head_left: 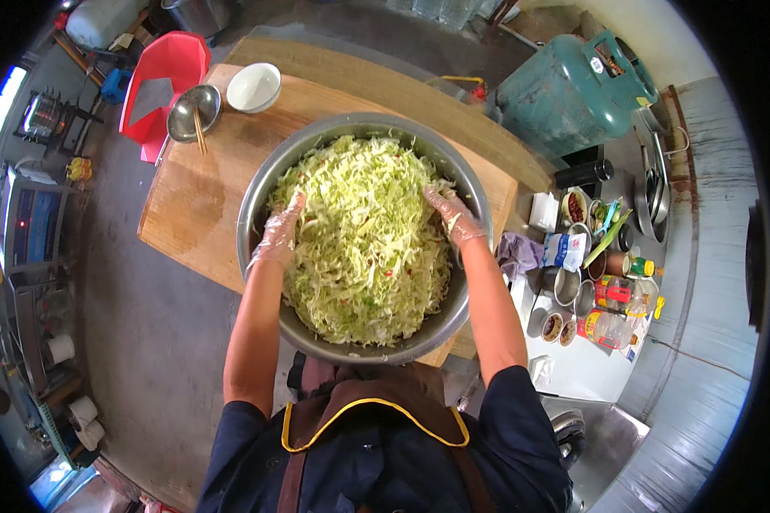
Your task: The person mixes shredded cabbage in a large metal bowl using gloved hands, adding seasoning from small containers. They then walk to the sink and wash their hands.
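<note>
A wide metal basin [477,190] stands before me on a wooden board. It is heaped with shredded cabbage [364,244], pale green with a few small red bits. My left hand [280,232], in a clear plastic glove, reaches inside the left wall and lies against the heap, fingers stretched. On the right side my right hand [455,215], gloved the same way, presses the heap with extended fingers. Some fingertips on both hands are buried in the shreds. Neither hand visibly grips a clump.
Beyond the basin's left lie a white bowl [254,88] and a metal bowl [193,113] with chopsticks [199,132], beside a red container [169,64]. A green gas cylinder [565,96] stands far right. Bottles [609,328] and seasoning bowls crowd the right-hand counter [578,374].
</note>
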The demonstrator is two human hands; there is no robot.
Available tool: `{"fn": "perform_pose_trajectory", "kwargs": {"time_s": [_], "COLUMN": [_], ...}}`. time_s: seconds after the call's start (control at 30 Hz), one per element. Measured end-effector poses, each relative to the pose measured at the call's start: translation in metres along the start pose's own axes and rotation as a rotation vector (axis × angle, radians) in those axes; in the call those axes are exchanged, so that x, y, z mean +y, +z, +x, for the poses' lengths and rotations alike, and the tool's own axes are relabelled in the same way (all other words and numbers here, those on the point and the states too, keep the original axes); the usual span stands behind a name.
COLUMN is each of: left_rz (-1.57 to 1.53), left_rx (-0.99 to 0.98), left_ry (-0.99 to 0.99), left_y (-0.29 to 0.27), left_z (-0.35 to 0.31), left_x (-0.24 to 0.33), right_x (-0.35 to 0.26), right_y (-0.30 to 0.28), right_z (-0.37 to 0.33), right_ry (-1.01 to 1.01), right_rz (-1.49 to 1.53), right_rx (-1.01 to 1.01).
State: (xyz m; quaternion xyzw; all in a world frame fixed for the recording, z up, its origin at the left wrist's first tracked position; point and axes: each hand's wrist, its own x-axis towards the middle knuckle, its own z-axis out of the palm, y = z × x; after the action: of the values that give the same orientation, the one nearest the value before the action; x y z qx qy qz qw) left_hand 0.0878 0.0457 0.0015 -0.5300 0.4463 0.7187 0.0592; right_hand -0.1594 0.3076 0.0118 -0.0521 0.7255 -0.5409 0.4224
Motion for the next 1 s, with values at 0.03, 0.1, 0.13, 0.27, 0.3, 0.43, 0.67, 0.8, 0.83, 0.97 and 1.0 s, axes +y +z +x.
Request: {"fn": "perform_pose_trajectory", "kwargs": {"time_s": [0.03,0.1,0.13,0.27,0.3,0.43,0.67,0.8,0.83,0.97,1.0], "left_rz": [-0.005,-0.111,-0.149,-0.095,-0.054,-0.039,-0.414,-0.335,-0.283,-0.372,-0.411], "left_rx": [-0.044,-0.142,-0.156,-0.367,-0.359,-0.497,-0.491,-0.557,-0.526,-0.478,-0.432], "left_ry": [-0.019,0.070,0.056,0.084,0.058,0.127,0.192,0.461,0.472,0.512,0.491], "left_y": [0.015,0.026,0.028,0.003,0.000,0.009,0.043,0.047,0.040,0.032,0.030], "left_z": [0.003,0.020,0.035,0.072,0.075,0.053,-0.069,-0.132,-0.134,-0.139,-0.134], "left_x": [0.006,0.002,-0.004,-0.030,-0.032,-0.018,0.049,0.082,0.082,0.078,0.072], "right_x": [0.006,0.022,0.028,0.027,0.026,0.018,-0.055,-0.089,-0.077,-0.099,-0.093], "right_y": [-0.007,0.001,0.008,0.034,0.036,0.032,0.029,0.016,0.007,0.007,0.003], "right_z": [0.011,0.028,0.037,0.034,0.029,0.007,-0.053,-0.096,-0.093,-0.097,-0.092], "right_ry": [0.035,0.223,0.348,0.304,0.227,-0.048,-0.059,-0.156,-0.198,-0.368,-0.338], "right_rz": [0.058,0.490,0.671,0.710,0.668,0.521,0.236,0.191,0.308,0.012,0.006], "right_rx": [-0.073,-0.279,-0.364,-0.470,-0.466,-0.397,-0.184,-0.215,-0.290,-0.385,-0.310]}}
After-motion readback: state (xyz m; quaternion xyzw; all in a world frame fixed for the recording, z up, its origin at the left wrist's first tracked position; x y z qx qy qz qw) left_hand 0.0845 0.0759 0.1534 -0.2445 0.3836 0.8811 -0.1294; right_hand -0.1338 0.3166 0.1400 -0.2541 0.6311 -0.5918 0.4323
